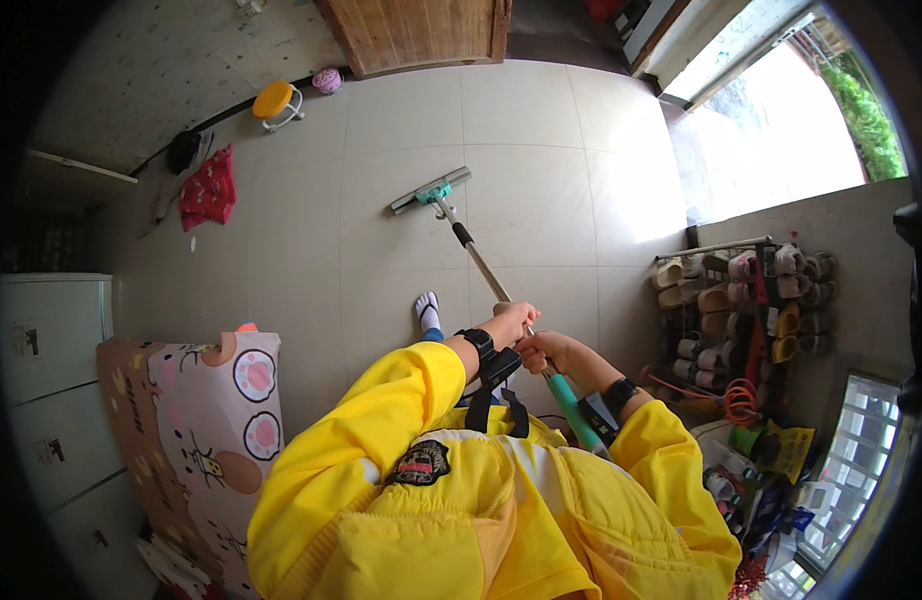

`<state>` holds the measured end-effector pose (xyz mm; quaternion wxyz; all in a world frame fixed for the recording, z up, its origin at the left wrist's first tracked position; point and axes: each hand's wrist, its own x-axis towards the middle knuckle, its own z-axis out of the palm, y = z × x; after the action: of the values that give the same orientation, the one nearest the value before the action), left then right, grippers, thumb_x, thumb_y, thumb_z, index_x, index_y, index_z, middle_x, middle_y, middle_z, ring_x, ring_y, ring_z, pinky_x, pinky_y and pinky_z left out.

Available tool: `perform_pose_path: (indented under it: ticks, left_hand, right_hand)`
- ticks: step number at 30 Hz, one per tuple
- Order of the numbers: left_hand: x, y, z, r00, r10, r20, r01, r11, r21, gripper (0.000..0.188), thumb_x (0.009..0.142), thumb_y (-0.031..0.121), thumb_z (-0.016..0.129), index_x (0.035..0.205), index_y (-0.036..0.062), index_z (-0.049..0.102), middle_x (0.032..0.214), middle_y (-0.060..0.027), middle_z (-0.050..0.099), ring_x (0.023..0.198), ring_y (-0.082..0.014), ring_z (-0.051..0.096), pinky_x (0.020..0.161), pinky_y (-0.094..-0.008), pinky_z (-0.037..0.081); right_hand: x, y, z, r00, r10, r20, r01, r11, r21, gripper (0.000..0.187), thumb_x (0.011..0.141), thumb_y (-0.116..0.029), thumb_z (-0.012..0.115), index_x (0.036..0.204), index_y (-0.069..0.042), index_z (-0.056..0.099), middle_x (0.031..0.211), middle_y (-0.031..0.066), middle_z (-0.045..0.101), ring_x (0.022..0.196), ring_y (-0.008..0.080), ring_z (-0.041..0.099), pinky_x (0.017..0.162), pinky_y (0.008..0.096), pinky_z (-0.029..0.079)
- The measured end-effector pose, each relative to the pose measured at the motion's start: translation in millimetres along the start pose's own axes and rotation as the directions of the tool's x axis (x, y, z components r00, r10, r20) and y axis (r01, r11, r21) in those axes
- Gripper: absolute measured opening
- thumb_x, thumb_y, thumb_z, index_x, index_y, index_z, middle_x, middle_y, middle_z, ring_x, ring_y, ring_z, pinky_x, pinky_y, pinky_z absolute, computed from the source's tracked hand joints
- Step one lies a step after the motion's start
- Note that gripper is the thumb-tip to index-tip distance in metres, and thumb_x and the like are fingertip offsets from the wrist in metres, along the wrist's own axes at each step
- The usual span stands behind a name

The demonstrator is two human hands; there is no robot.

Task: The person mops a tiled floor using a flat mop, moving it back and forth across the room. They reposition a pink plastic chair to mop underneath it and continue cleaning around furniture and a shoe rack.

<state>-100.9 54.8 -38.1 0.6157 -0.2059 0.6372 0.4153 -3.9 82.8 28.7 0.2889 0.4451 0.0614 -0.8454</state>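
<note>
Both of my hands are closed around the pole of a floor mop (488, 272). My left hand (513, 318) grips it farther forward, with my right hand (546, 351) just behind, nearer my body. The pole is silver with a black collar, and its teal grip (575, 410) runs back beside my right forearm. On the tiles ahead, slightly left, rests the wide grey mop head (431, 191) with a teal bracket in its middle. My foot in a sandal (428, 309) stands on the floor left of the pole.
A shoe rack (726, 310) full of shoes stands at the right, below a bright doorway (771, 140). Far left are a yellow stool (273, 101), a pink ball (327, 80) and a red cloth (209, 188). Nearer left is a cover with paw prints (221, 400) beside white cabinets (56, 335).
</note>
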Motion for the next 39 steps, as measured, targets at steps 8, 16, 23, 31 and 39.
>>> perform_pose_path:
  ticks: [8,16,23,31,39]
  left_hand:
    - [16,96,-53,1.0,0.001,-0.01,-0.002,0.996,-0.093,0.017,0.06,0.01,0.062,0.051,0.0038,0.048,0.052,-0.0054,0.051,0.036,-0.0078,0.034,0.035,-0.0225,0.029]
    - [14,95,-72,0.985,-0.116,0.127,0.116,0.993,0.003,0.016,0.068,-0.004,0.04,0.067,0.0002,0.055,0.059,-0.0027,0.054,0.035,-0.0051,0.032,0.031,-0.0192,0.025]
    - [-8,16,-20,0.998,-0.018,0.058,0.032,0.967,-0.253,0.014,0.064,-0.011,0.035,0.066,-0.0046,0.047,0.073,-0.0135,0.057,0.045,-0.0119,0.045,0.033,-0.0224,0.033]
    - [-13,-61,16,0.998,-0.014,0.06,0.026,0.98,-0.195,0.01,0.072,-0.006,0.035,0.072,-0.0065,0.044,0.068,-0.0148,0.053,0.041,-0.0106,0.04,0.031,-0.02,0.027]
    - [9,-13,-16,1.0,0.007,0.006,-0.006,0.984,-0.177,0.01,0.073,-0.006,0.034,0.072,-0.0067,0.044,0.066,-0.0141,0.051,0.039,-0.0104,0.038,0.031,-0.0196,0.026]
  right_hand:
    - [51,-71,68,0.997,-0.066,-0.025,0.066,0.998,-0.011,0.023,0.079,-0.011,0.048,0.058,-0.009,0.038,0.044,-0.0034,0.036,0.032,0.0031,0.033,0.029,0.0138,0.028]
    - [56,-61,78,0.991,-0.102,-0.091,0.105,0.994,0.031,0.02,0.08,-0.01,0.044,0.06,-0.008,0.043,0.045,-0.0034,0.038,0.031,0.0025,0.033,0.027,0.0124,0.028]
    - [17,-7,16,0.999,-0.04,-0.023,0.04,0.999,0.035,0.025,0.08,-0.01,0.047,0.058,-0.01,0.036,0.044,-0.0037,0.033,0.033,0.0036,0.031,0.029,0.0147,0.025]
    - [-17,57,-39,0.997,0.03,0.069,-0.032,0.999,0.026,0.03,0.084,-0.015,0.041,0.055,-0.013,0.032,0.046,-0.0049,0.031,0.035,0.0028,0.027,0.032,0.015,0.023]
    - [20,20,1,0.999,-0.025,-0.022,0.026,0.998,0.05,0.029,0.079,-0.009,0.044,0.053,-0.012,0.032,0.045,-0.0024,0.033,0.033,0.0042,0.03,0.03,0.015,0.025]
